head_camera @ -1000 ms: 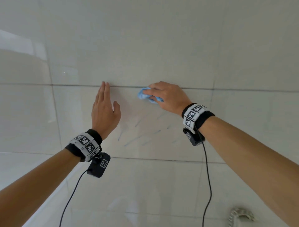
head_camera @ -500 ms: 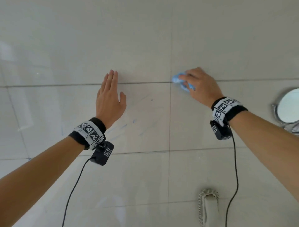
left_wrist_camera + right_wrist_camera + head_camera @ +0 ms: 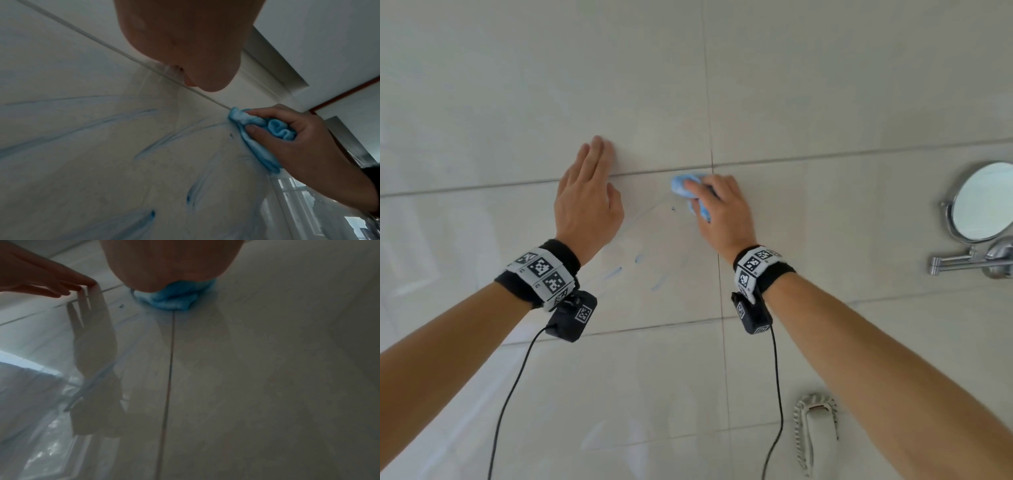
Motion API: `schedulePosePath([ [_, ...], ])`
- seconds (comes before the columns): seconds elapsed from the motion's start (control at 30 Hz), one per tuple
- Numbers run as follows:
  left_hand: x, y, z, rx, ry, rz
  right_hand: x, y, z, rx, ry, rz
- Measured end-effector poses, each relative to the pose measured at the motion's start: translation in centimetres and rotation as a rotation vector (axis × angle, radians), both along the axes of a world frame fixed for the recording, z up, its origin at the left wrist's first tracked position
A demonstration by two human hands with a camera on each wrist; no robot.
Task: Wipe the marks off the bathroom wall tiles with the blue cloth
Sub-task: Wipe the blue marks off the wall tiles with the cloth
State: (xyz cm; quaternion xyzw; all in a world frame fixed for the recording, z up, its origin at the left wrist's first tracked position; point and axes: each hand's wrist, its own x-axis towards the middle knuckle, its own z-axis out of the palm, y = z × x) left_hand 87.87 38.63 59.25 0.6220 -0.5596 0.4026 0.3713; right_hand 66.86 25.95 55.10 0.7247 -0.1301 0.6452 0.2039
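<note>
A: What fills the view?

B: The wall tiles (image 3: 825,85), pale and glossy, split by thin grout lines. One upright grout line and one level line cross just above the right hand.

A: Anything fixed to the wall?

B: At the far right a round mirror (image 3: 983,202) on a chrome swing arm (image 3: 962,262). Low down, right of centre, a white handset with a coiled cord (image 3: 815,435).

A: And the hands?

B: The left hand (image 3: 585,202) lies against the wall with its fingers straight and close together, fingertips touching the tile just over the level grout line. It holds nothing. The right hand (image 3: 722,212) has its fingers curled round the blue cloth (image 3: 683,183) and presses it to the tile.

A: Where exactly is the cloth?

B: Bunched under the right fingers, touching the wall right at the crossing of the two grout lines. In the left wrist view a fold of the cloth (image 3: 259,146) trails down the tile below the thumb.

A: The marks?

B: Blue streaks (image 3: 160,142) lie on the tile between and below the two hands, several slanted strokes, some faint and smeared. A small dark speck (image 3: 673,208) sits just left of the cloth.
</note>
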Motion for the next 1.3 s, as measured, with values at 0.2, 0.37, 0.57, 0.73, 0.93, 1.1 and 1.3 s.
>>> schedulePosePath([
  [0.2, 0.9, -0.1, -0.2, -0.021, -0.064, -0.013, -5.0, -2.4, 3.2, 0.004, -0.083, -0.061],
  [0.37, 1.4, -1.1, -0.4, -0.109, -0.113, -0.021, -3.4, -2.8, 3.8, 0.154, -0.470, -0.064],
  [0.57, 2.1, -1.7, -0.5, -0.151, -0.153, -0.048, 3.1, -0.4, -0.9, -0.134, -0.050, 0.041],
  [0.73, 3.2, -0.3, 0.4, -0.098, -0.195, -0.095, 2.2, -0.7, 1.3, -0.338, 0.253, -0.058],
  [0.93, 4.5, 1.0, 0.9, -0.033, -0.185, -0.156, 3.3, -0.5, 7.5, -0.019, -0.057, -0.148],
  [1.1, 2.9, 1.6, 0.7, -0.023, -0.164, -0.171, 2.2, 0.8, 7.4, 0.077, 0.076, -0.278],
  [1.3, 3.0, 3.1, 0.9, 0.040, -0.112, -0.120, 0.6, 2.9, 6.7, 0.178, 0.239, -0.408],
])
